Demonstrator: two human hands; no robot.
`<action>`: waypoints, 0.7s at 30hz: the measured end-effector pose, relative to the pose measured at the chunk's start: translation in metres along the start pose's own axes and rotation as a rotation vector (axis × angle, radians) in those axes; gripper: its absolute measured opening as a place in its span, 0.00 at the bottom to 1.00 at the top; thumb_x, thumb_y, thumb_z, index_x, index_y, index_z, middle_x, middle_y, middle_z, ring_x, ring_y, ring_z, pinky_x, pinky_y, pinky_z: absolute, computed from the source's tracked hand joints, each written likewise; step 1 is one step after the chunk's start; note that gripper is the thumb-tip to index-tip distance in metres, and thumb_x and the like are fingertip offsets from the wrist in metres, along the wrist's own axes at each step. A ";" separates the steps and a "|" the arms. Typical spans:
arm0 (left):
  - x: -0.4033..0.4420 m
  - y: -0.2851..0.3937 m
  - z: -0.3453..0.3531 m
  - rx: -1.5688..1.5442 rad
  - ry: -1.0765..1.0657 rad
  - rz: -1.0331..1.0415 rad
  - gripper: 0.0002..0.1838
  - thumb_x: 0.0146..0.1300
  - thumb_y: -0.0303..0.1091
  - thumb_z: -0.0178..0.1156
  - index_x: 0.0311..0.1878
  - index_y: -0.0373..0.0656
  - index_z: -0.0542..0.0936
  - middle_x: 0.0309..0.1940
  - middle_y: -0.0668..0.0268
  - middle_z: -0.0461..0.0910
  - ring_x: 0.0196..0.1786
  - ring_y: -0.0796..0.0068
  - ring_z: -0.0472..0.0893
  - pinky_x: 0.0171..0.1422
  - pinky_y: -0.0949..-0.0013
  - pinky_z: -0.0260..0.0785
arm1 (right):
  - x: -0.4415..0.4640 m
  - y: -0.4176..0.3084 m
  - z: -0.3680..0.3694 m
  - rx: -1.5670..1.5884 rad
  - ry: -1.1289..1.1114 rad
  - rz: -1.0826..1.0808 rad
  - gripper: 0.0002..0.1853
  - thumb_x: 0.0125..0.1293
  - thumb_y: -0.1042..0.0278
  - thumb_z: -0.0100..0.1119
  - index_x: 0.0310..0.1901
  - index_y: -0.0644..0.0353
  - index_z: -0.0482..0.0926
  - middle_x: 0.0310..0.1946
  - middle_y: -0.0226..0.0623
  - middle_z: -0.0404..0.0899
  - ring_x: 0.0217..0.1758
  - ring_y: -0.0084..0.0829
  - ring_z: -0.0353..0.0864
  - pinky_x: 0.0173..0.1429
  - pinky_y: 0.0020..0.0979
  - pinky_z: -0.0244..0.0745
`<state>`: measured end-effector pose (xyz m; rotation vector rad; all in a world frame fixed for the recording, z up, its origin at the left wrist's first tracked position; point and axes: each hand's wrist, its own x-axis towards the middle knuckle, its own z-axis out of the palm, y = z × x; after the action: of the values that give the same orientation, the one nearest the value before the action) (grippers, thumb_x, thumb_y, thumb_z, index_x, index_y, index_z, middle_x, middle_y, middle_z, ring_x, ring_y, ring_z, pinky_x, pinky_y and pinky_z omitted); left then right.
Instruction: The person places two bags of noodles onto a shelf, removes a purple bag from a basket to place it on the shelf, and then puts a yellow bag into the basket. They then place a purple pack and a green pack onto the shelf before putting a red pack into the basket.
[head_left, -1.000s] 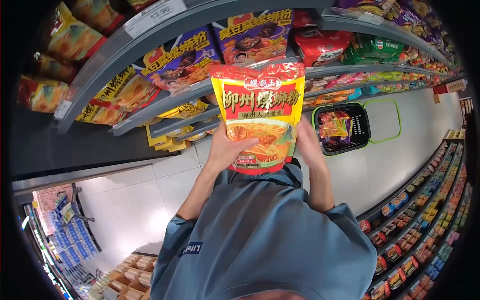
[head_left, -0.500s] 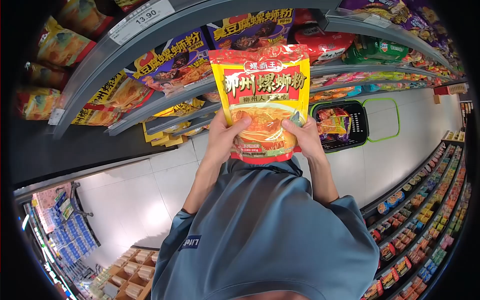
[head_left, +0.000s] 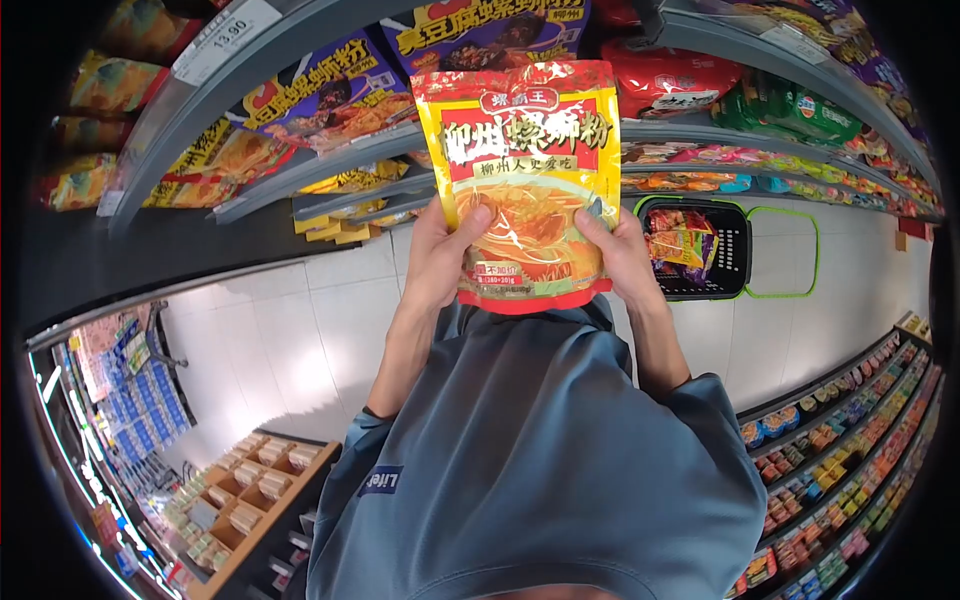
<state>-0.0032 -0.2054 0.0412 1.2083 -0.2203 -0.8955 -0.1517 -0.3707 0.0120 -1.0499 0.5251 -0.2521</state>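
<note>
The left hand (head_left: pixel 436 252) and right hand (head_left: pixel 624 256) clamp their fingers on the lower sides of a Liuzhou luosifen pouch (head_left: pixel 530 215) at the person's (head_left: pixel 560 430) twelve o'clock, a green-rimmed shopping basket (head_left: pixel 738 270) at two.

- We are in a food shop, a supermarket by the look of it.
- We see bright packets (head_left: pixel 330 95) displayed behind the front edge of a grey shelf (head_left: pixel 330 165).
- We read 13.90 on a price tag (head_left: pixel 226 40) along the edge of the shelf above (head_left: pixel 190 115).
- We notice a shopping basket (head_left: pixel 733 250) on the tiled floor (head_left: pixel 280 340).
- We have tiers of small tubs (head_left: pixel 778 420) at our right.
</note>
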 end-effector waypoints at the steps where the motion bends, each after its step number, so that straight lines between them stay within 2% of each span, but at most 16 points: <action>1: 0.000 -0.004 -0.001 0.004 0.015 0.006 0.18 0.67 0.27 0.58 0.58 0.33 0.70 0.51 0.60 0.79 0.51 0.75 0.79 0.55 0.70 0.73 | 0.001 -0.002 -0.002 -0.021 -0.009 0.009 0.18 0.70 0.63 0.56 0.54 0.68 0.76 0.46 0.35 0.81 0.45 0.20 0.79 0.50 0.26 0.75; 8: -0.010 -0.005 -0.001 -0.009 0.074 -0.020 0.16 0.70 0.31 0.56 0.56 0.33 0.72 0.49 0.61 0.80 0.49 0.76 0.80 0.55 0.70 0.73 | 0.006 -0.002 -0.006 -0.037 -0.060 0.080 0.18 0.72 0.60 0.54 0.52 0.68 0.77 0.43 0.33 0.81 0.42 0.18 0.79 0.47 0.23 0.75; 10: -0.009 -0.006 -0.004 0.001 0.059 -0.036 0.17 0.71 0.33 0.55 0.58 0.34 0.71 0.52 0.60 0.79 0.50 0.75 0.80 0.54 0.69 0.74 | 0.004 -0.001 -0.008 -0.033 -0.055 0.095 0.18 0.71 0.60 0.54 0.52 0.68 0.77 0.43 0.34 0.81 0.42 0.18 0.79 0.47 0.23 0.75; 16: -0.007 -0.001 -0.011 0.012 0.024 -0.037 0.18 0.70 0.35 0.56 0.57 0.35 0.72 0.51 0.61 0.80 0.50 0.75 0.80 0.53 0.69 0.74 | 0.003 0.002 -0.002 0.067 0.008 0.114 0.17 0.71 0.61 0.52 0.53 0.66 0.76 0.46 0.33 0.81 0.48 0.21 0.80 0.54 0.25 0.74; 21: -0.010 0.012 -0.036 -0.016 -0.007 -0.044 0.18 0.70 0.35 0.56 0.58 0.35 0.72 0.51 0.61 0.80 0.50 0.75 0.80 0.54 0.70 0.74 | 0.002 0.006 0.030 0.061 0.069 0.078 0.21 0.71 0.59 0.52 0.55 0.68 0.75 0.49 0.37 0.81 0.50 0.22 0.79 0.56 0.25 0.71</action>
<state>0.0171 -0.1725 0.0406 1.1995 -0.1927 -0.9384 -0.1348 -0.3464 0.0180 -0.9621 0.6157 -0.2341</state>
